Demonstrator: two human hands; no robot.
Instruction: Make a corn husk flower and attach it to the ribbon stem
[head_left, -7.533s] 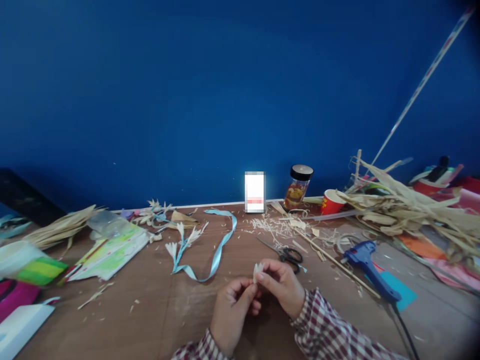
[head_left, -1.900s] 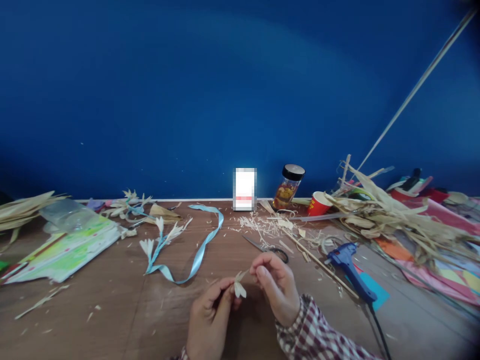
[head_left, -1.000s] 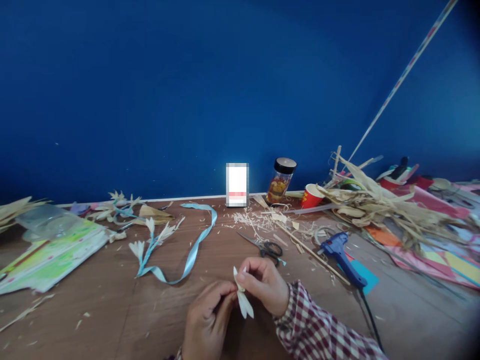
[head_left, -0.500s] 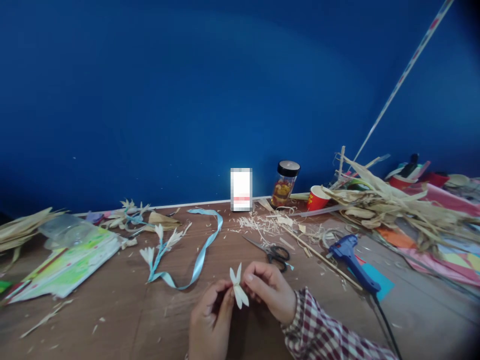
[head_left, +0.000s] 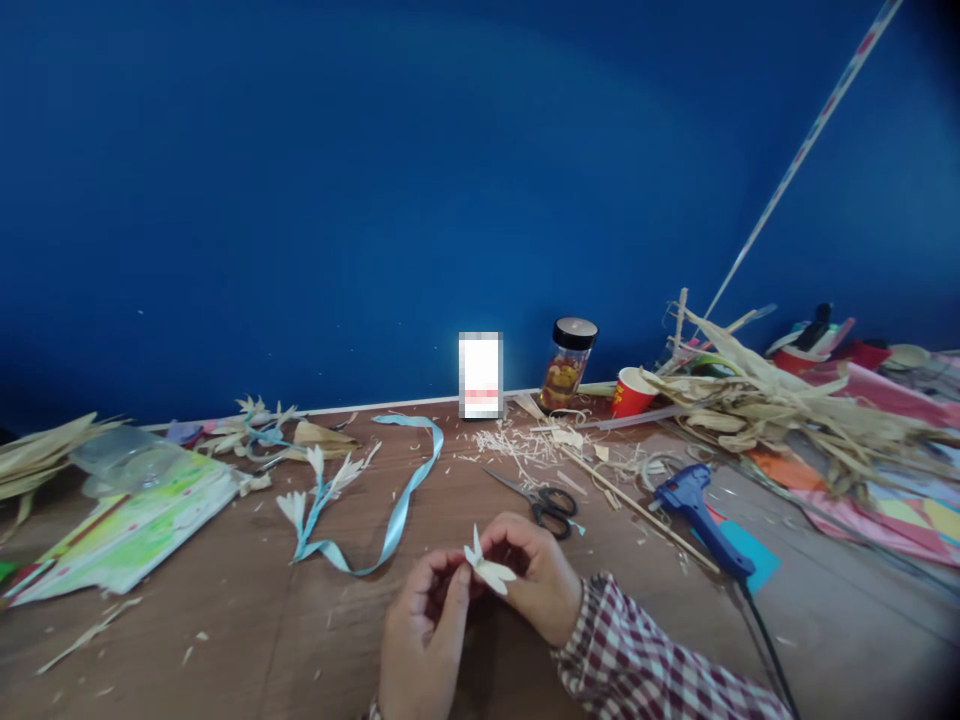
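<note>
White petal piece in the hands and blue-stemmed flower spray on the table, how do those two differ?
The white petal piece is held by the left hand, with the right hand close beside it; the blue-stemmed flower spray lies on the table.
The petal piece is one small cluster, while the spray branches into several blossoms.
The petal piece shows no blue; the spray has light blue stems.
Both have whitish petals.

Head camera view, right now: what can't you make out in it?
All in the head view:
Small cream-white petal piece: its pinched part is hidden by the left hand.
Right hand: its grip is hidden by its bent knuckles and the piece.
Upright bright white rectangle: blurred into blocks.
Red paper cup: yellow lettering too small to read.
Black cord of the blue plastic glue gun: cut off by the bottom edge.
</note>
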